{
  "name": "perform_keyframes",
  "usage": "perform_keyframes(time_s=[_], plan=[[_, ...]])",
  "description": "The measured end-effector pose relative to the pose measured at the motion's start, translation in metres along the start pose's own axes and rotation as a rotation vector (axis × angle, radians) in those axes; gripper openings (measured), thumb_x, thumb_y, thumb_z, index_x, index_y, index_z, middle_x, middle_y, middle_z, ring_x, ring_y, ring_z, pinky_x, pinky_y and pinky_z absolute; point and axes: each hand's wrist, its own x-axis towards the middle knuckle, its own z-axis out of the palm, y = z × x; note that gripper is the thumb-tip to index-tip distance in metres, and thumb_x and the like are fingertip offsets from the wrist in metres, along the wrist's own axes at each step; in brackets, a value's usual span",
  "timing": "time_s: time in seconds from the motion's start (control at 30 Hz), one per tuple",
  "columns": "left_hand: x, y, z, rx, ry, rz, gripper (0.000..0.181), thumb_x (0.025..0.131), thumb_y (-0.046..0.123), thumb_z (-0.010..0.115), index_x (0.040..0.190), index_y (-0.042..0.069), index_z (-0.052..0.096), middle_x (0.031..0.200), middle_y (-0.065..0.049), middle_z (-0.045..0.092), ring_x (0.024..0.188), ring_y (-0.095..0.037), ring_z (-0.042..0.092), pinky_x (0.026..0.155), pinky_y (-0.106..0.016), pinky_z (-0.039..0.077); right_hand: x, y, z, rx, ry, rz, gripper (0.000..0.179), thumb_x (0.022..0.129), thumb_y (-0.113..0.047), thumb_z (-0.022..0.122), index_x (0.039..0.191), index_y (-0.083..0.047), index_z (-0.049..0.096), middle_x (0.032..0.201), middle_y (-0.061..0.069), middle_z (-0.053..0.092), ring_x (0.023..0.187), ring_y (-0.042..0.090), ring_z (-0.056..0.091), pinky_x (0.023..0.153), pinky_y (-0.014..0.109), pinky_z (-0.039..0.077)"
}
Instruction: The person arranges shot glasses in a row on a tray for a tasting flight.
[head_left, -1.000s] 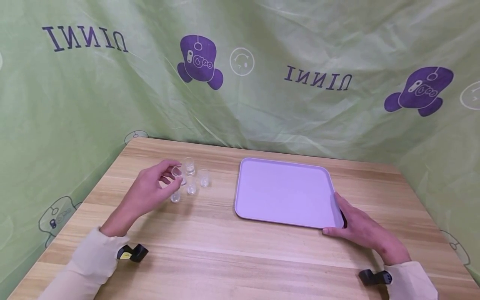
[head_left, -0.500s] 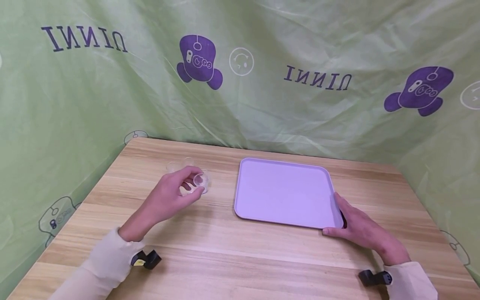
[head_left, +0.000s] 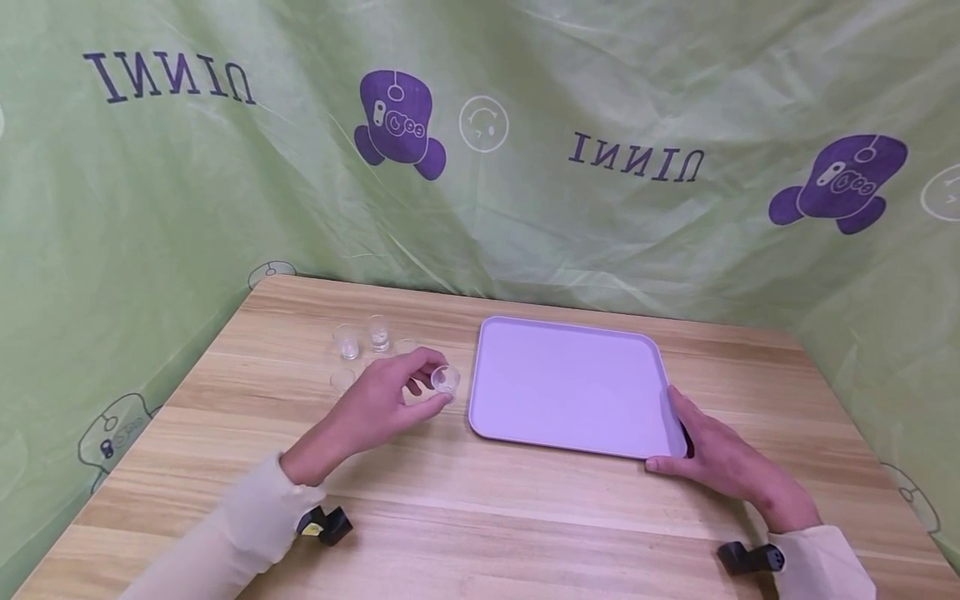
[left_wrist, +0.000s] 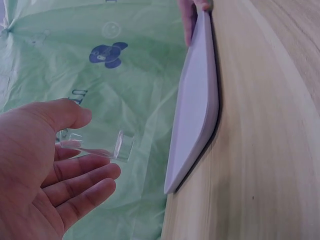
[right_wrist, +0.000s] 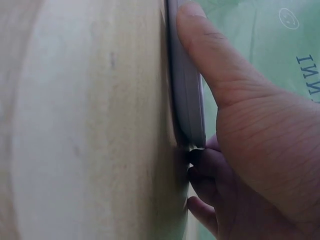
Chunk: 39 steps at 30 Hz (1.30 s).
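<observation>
My left hand (head_left: pixel 384 395) pinches a small clear shot glass (head_left: pixel 446 382) between thumb and fingers, just left of the lilac tray (head_left: pixel 567 387). Seen from the left wrist, the glass (left_wrist: pixel 123 146) is above the table, its thick base pointing away from the palm. Several similar glasses stand behind the hand, including a rear glass (head_left: pixel 379 335) and one farther left (head_left: pixel 347 342); others are partly hidden by the hand. At the tray's near right corner, my right hand (head_left: pixel 712 447) grips the tray, thumb along the front edge and fingers at the right side.
The tray lies flat on a wooden table (head_left: pixel 525 517), with bare surface in front of it. A green printed curtain (head_left: pixel 480 225) hangs behind and beside the table.
My left hand has carried the shot glass rightward from the group of glasses toward the tray. The right hand and tray have stayed in place.
</observation>
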Motion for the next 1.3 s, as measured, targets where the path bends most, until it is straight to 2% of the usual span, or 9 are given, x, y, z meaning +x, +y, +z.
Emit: perform_keyframes(time_s=[0.33,0.5,0.77,1.13,1.3], plan=[[0.013,0.007,0.026,-0.04,-0.077,-0.007,0.031,0.092,0.019,0.078,0.117,0.004,0.066,0.098,0.003,0.069,0.09,-0.013,0.068,0.077,-0.025,0.057,-0.001,-0.002,-0.002,-0.03,0.004,-0.009,0.126,0.081,-0.053,0.085,0.159,0.012,0.009,0.154,0.043,0.025,0.137,0.058,0.036,0.105,0.069,0.035],[0.026,0.01,0.042,-0.057,-0.102,0.015,0.034,0.092,0.018,0.078,0.118,0.001,0.065,0.098,0.0,0.069,0.09,-0.015,0.069,0.077,-0.024,0.057,-0.001,-0.002,-0.001,-0.029,0.001,0.002,0.125,0.082,-0.055,0.083,0.159,0.012,0.01,0.153,0.044,0.027,0.135,0.059,0.038,0.105,0.069,0.036],[0.046,0.018,0.064,-0.079,-0.128,0.057,0.032,0.093,0.019,0.077,0.117,0.003,0.065,0.098,-0.001,0.069,0.091,-0.011,0.068,0.077,-0.023,0.056,0.0,-0.002,-0.002,-0.046,0.015,-0.01,0.124,0.083,-0.055,0.082,0.158,0.012,0.011,0.149,0.046,0.031,0.131,0.059,0.043,0.104,0.068,0.038],[0.066,0.028,0.095,-0.129,-0.166,0.031,0.032,0.094,0.019,0.076,0.118,0.002,0.064,0.1,-0.005,0.07,0.093,-0.01,0.067,0.077,-0.019,0.054,0.002,-0.004,0.0,-0.048,0.013,-0.015,0.123,0.083,-0.054,0.083,0.159,0.012,0.011,0.149,0.046,0.031,0.131,0.059,0.043,0.103,0.068,0.038],[0.075,0.03,0.109,-0.118,-0.173,0.017,0.033,0.095,0.02,0.076,0.12,0.003,0.064,0.102,-0.004,0.071,0.094,-0.007,0.067,0.076,-0.016,0.052,0.001,-0.002,-0.001,-0.045,0.003,0.004,0.126,0.083,-0.055,0.082,0.159,0.011,0.008,0.15,0.046,0.029,0.132,0.06,0.041,0.103,0.069,0.038]])
